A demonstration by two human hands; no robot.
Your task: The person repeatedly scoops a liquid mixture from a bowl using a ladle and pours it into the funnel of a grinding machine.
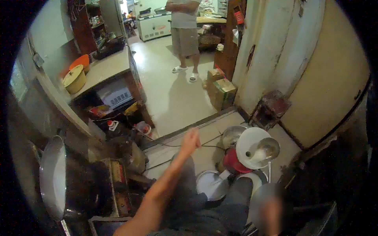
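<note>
1. The ladle (269, 151) is seen at the white bowl's (250, 138) right side, its long handle (269, 172) pointed toward the right hand (273, 214).
2. Right-hand grip is blurred, cannot be told.
3. Left hand (190, 141): fingers are curled together.

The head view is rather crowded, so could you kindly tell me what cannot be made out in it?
All in the head view:
Right hand: blurred, so its grip is unclear.
Left hand: too small and soft to tell whether it holds anything.
Standing person: head cut off by the top edge.
Red container: partly hidden by the white basin.
</note>
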